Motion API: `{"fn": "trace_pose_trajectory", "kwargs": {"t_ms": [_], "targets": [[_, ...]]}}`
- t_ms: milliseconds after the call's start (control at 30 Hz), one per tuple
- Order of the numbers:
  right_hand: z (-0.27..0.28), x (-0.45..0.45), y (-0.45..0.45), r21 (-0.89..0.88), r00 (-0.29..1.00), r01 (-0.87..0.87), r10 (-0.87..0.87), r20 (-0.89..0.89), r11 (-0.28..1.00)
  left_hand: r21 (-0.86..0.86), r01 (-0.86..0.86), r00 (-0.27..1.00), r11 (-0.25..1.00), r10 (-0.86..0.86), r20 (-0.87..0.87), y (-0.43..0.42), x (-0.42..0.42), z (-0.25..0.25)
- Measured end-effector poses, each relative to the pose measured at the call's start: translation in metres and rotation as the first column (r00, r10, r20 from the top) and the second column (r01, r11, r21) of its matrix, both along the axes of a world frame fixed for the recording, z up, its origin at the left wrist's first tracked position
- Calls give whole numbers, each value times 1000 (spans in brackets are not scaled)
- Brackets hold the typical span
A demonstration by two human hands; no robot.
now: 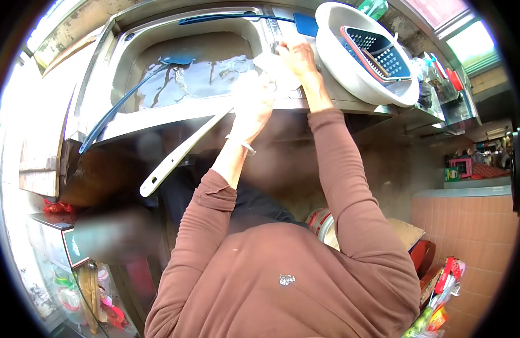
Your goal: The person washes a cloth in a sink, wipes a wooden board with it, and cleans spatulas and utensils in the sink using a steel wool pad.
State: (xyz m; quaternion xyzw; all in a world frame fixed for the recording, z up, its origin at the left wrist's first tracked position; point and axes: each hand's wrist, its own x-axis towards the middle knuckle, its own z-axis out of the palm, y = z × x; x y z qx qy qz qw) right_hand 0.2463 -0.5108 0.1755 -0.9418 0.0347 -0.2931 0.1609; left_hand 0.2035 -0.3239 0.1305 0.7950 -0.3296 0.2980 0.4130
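Observation:
My left hand (253, 107) is wrapped round a long-handled white spatula (187, 147), whose holed handle end slants down toward the lower left. The spatula's pale head, washed out by glare, reaches up to my right hand (298, 59). The fingers of my right hand are curled in at the head, over a small dark grey thing that I cannot make out. In the sink (120, 70), left of my hands, stands murky water. A blue spatula (116, 110) leans over its front rim with the blade in the water. Another blue spatula (305, 23) lies across the back rim.
Right of my hands a white basin (333, 70) holds a blue perforated basket (403, 70) with a red-edged rim. Bottles and jars (443, 84) stand beyond it. A tiled counter (463, 225) is at the right, and a glass-sided cabinet (74, 281) at the lower left.

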Motion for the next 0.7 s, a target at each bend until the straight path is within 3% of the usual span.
{"fn": "trace_pose_trajectory", "kwargs": {"t_ms": [67,167,267,400,500,567,600,700], "targets": [[-19,-23,2,-12,994,-111,111,12,994,-20,-20,997,1000,22,76,-1,-1,1],[2,-79,30,10,972,-222,221,75,975,36,-43,992,998,39,119,-1,1,4],[12,-80,31,-50,993,-112,113,22,992,140,7,999,990,-13,45,0,1,15],[-5,-9,-10,-23,999,32,-32,-8,999,189,81,995,979,-67,-79,1,3,20],[0,23,-19,-34,992,124,-123,11,992,181,49,998,982,-43,-39,3,-2,25],[3,24,-18,-22,987,149,-149,-51,989,77,99,982,992,-85,-167,5,-7,30],[3,18,-16,7,993,98,-98,-63,995,22,120,967,993,-112,-231,7,-10,32],[4,-13,2,112,994,-61,71,-88,992,80,87,987,993,-75,-143,4,-3,21]]}}
